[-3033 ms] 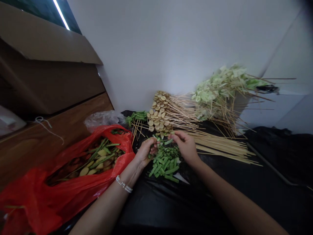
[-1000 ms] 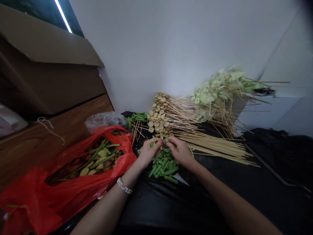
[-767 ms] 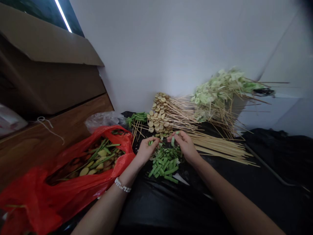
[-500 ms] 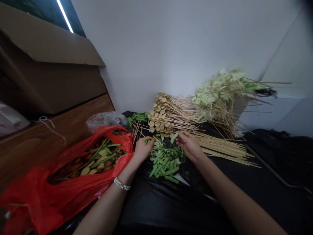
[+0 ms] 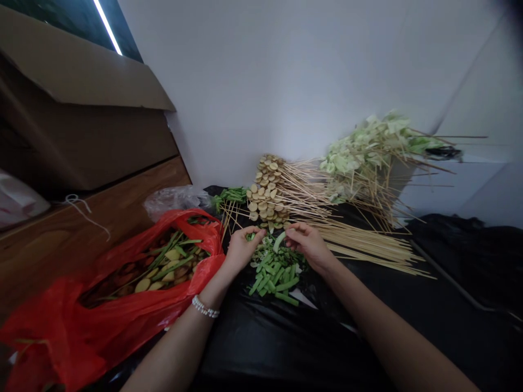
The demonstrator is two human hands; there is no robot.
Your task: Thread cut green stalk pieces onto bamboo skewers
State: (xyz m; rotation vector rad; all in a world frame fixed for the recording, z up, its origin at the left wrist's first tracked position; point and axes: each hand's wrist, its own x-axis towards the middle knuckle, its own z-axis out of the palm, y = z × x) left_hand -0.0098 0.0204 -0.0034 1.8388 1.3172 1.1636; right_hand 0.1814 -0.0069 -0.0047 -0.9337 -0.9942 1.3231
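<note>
Between my two hands, a pale green bean piece (image 5: 279,242) is pinched in the fingertips of my right hand (image 5: 308,244). My left hand (image 5: 242,248) is closed, thumb against fingers, with a bit of green bean (image 5: 249,237) showing inside its curl; how much it holds is hidden. Below both hands lies a pile of cut green beans (image 5: 280,276) on black plastic (image 5: 245,340). Small whitish-green scraps lie under the fingers, partly covered by them.
Skewered potato slices (image 5: 265,201) lie behind the hands, beside skewered green beans (image 5: 231,195). Bare bamboo skewers (image 5: 368,245) spread rightward, with skewered cabbage leaves (image 5: 368,147) behind. A red plastic bag (image 5: 180,305) of vegetables sits left, below a cardboard box (image 5: 93,130).
My right hand has moved left and slightly down with the bean piece, and my left hand has shifted slightly right. The hands are closer together.
</note>
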